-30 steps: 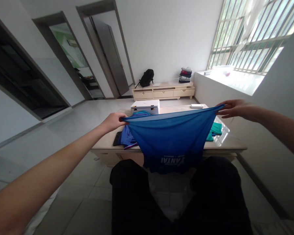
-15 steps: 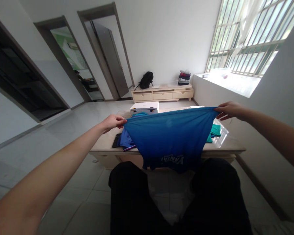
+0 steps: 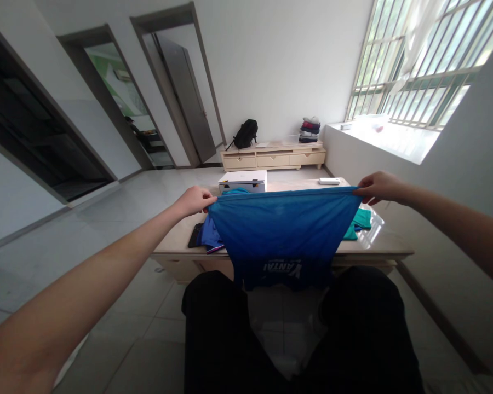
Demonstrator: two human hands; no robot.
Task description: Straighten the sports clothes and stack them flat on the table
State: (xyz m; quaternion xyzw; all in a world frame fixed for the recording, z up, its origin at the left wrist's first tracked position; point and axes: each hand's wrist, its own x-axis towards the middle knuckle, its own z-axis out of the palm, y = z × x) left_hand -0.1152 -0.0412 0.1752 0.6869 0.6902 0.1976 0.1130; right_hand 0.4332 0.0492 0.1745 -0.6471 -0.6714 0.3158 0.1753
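Observation:
A blue shirt [image 3: 285, 230] hangs stretched between my hands, its hem pulled nearly level and white lettering upside down near its lower end. My left hand [image 3: 195, 201] pinches one corner of the hem. The opposite corner is gripped by my right hand [image 3: 378, 187]. Behind the shirt, partly covered by it, stands a low table [image 3: 176, 238]. Purple-blue folded clothing [image 3: 211, 235] lies on the table at the left, beside a black phone-like object [image 3: 195, 235]. Green clothing [image 3: 361, 220] shows past the shirt's right side.
A white box [image 3: 243, 180] and a small white object [image 3: 329, 181] sit toward the table's far side. Against the back wall, a low cabinet [image 3: 273, 160] bears a black backpack [image 3: 245, 134] and a stack of folded clothes [image 3: 309, 130]. My knees [image 3: 216, 290] are close to the table's front.
My right hand has come slightly down and inward, and my left hand slightly inward and up. The hem is more level, and the small white object shows more fully.

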